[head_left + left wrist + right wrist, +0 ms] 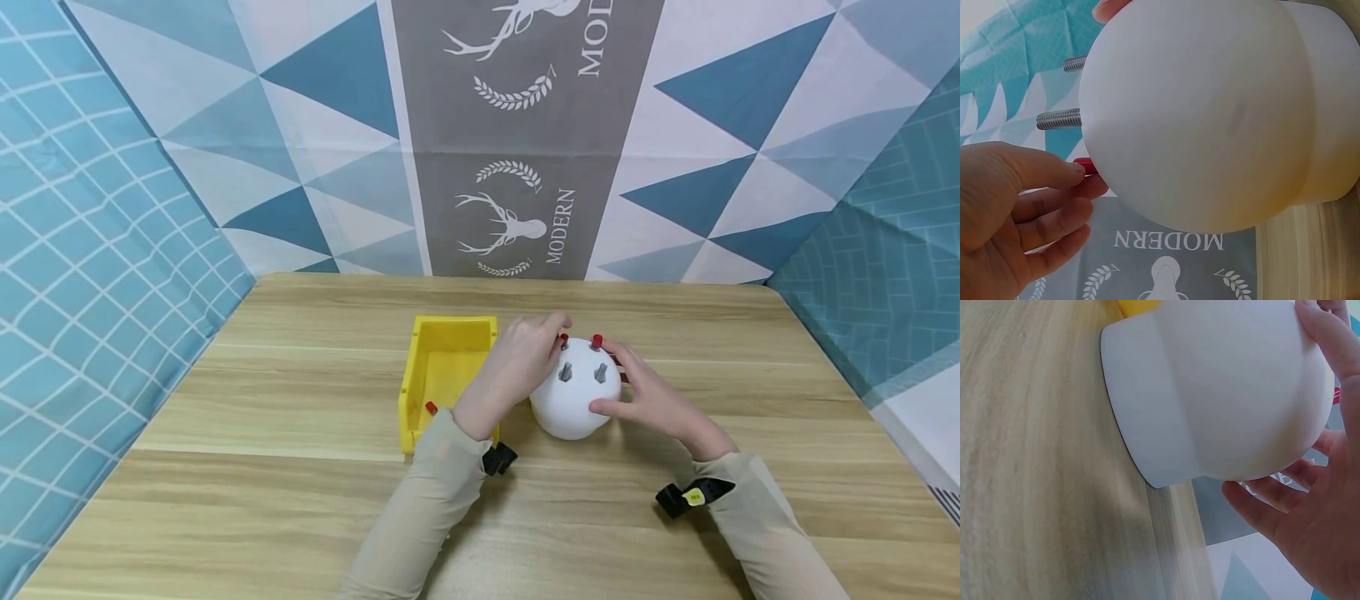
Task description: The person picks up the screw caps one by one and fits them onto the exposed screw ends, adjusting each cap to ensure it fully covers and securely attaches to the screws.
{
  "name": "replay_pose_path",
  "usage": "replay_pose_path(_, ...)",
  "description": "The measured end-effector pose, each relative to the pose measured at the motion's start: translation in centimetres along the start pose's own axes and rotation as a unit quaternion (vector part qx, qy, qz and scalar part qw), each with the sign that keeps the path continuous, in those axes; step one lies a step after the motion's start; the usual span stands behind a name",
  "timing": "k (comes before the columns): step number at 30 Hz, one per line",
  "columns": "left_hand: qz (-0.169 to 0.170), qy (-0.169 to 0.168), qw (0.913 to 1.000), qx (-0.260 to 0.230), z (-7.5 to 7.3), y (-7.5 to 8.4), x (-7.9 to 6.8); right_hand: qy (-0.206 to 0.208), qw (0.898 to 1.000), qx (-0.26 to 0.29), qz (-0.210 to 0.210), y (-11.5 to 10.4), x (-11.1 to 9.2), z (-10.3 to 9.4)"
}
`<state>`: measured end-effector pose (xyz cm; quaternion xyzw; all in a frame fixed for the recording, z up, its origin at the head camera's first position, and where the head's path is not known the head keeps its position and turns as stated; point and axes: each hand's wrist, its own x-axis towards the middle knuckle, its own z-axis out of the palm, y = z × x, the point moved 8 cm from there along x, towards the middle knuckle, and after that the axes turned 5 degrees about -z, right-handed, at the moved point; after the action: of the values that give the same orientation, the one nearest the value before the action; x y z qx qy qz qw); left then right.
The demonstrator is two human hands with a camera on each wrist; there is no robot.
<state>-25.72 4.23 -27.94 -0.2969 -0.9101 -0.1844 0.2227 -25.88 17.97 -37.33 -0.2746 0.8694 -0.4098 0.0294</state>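
A white rounded body (572,417) with a narrower collar-like base (1141,406) stands on the table. Bare threaded studs (566,372) stick out of its top, and a red cap (597,341) covers another one at the back right. My left hand (517,358) pinches a second red cap (1087,165) between thumb and forefinger, at the far left of the body's top. Whatever stud lies under that cap is hidden. My right hand (652,402) grips the body from the right, thumb in front and fingers round the far side.
Left of the white body stands a yellow bin (410,375), partly hidden by my left forearm. One loose red cap (431,407) lies in it. The wooden table (300,500) meets a patterned cloth wall (337,192) at its back edge.
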Motion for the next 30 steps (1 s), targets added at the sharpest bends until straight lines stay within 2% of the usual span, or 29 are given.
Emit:
replay_pose_path(6, 0.003, 0.007, 0.9995, 0.031, 0.0, 0.0, -0.1, 0.001, 1.0, 0.002, 0.001, 0.1, 0.0, 0.0)
replay_pose_path(14, -0.011, -0.01, 0.997, 0.076, -0.2, -1.0, -0.5, -0.001, 1.0, -0.008, 0.023, 0.1, -0.1, 0.1)
replay_pose_path(20, 0.0, -0.008, 0.9972, 0.075, -0.5, -1.2, -1.3, 0.001, 1.0, -0.01, 0.029, 0.1, -0.1, 0.1)
replay_pose_path(26, -0.007, -0.013, 0.9976, 0.068, -1.0, -1.8, -2.0, 0.005, 1.0, -0.013, 0.027, -0.1, -0.1, 0.0)
replay_pose_path(30, 0.0, -0.019, 0.9968, 0.078, -1.1, -2.2, -2.4, 0.008, 1.0, -0.012, 0.027, -0.1, -0.2, 0.0)
